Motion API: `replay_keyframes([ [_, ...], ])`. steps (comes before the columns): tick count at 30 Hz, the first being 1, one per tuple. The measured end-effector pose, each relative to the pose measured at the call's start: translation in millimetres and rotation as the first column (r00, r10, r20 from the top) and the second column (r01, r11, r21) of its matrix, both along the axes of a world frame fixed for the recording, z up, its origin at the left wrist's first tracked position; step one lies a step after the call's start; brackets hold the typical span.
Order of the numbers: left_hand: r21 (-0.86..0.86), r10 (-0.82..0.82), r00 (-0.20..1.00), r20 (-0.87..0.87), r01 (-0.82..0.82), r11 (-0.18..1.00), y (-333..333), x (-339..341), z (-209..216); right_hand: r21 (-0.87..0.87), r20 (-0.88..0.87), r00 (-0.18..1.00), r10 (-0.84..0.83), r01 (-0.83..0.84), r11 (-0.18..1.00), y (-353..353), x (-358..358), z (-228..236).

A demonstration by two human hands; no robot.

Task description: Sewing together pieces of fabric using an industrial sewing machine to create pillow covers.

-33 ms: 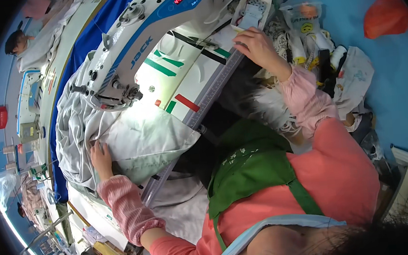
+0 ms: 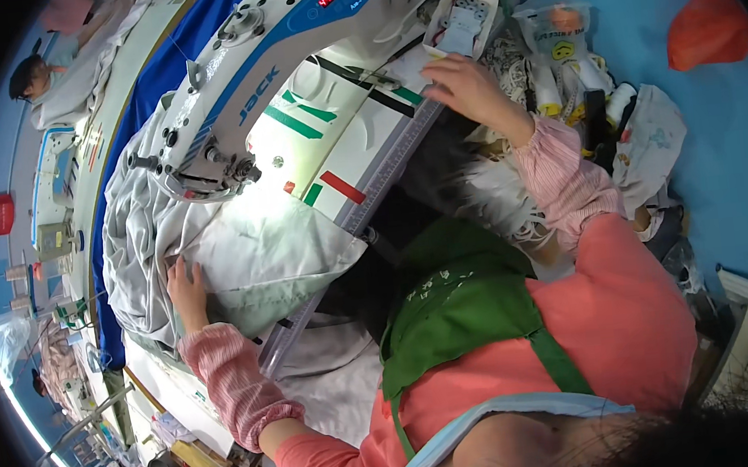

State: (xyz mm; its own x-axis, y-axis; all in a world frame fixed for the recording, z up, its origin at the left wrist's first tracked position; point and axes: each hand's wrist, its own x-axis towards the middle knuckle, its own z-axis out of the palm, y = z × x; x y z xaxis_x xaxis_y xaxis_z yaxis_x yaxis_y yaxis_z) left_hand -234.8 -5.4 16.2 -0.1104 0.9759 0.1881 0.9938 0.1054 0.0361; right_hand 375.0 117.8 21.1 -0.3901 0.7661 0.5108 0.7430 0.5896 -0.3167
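Fingers (image 2: 182, 273) slightly apart, left hand (image 2: 189, 303) on grey cloth (image 2: 276, 247) by the sewing machine (image 2: 243, 93)'s needle end; right hand (image 2: 474, 92) near its other end, beside a white box (image 2: 489, 4), can't tell if it's pinching anything.

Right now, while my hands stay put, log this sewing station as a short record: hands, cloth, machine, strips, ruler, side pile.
Left hand: resting on light grey cloth, fingers extended
Right hand: just below the open white box; grip unclear
Light grey cloth: bunched at left, smoother toward its near corner
Sewing machine: white and blue, display lit
Green strips: on the machine bed
Red strip: beside the ruler
Side pile: includes white thread spool
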Motion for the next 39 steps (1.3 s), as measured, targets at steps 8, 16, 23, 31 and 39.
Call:
replay_keyframes([
  [8, 0.022, -0.276, 0.961, -0.024, 0.276, 0.961, -27, 108, 57, 0.123, 0.047, 0.997, 0.063, -0.068, 0.990, 1, 13, -22],
  [16, 0.076, -0.615, 0.749, 0.247, 0.618, 0.783, -55, 283, 67, 0.206, 0.120, 0.970, -0.213, 0.185, 0.961, 58, 73, -13],
  [23, 0.111, -0.664, 0.666, 0.341, 0.673, 0.732, -75, 331, 46, -0.092, 0.257, 0.966, 0.022, 0.001, 0.996, 88, 81, -11],
  [31, 0.092, -0.644, 0.670, 0.369, 0.663, 0.743, -79, 328, 45, -0.354, 0.278, 0.957, 0.083, 0.022, 0.935, 95, 83, 1],
  [39, 0.156, -0.702, 0.611, 0.366, 0.704, 0.693, -69, 344, 44, -0.244, 0.270, 0.959, 0.086, -0.019, 0.970, 98, 86, -8],
])
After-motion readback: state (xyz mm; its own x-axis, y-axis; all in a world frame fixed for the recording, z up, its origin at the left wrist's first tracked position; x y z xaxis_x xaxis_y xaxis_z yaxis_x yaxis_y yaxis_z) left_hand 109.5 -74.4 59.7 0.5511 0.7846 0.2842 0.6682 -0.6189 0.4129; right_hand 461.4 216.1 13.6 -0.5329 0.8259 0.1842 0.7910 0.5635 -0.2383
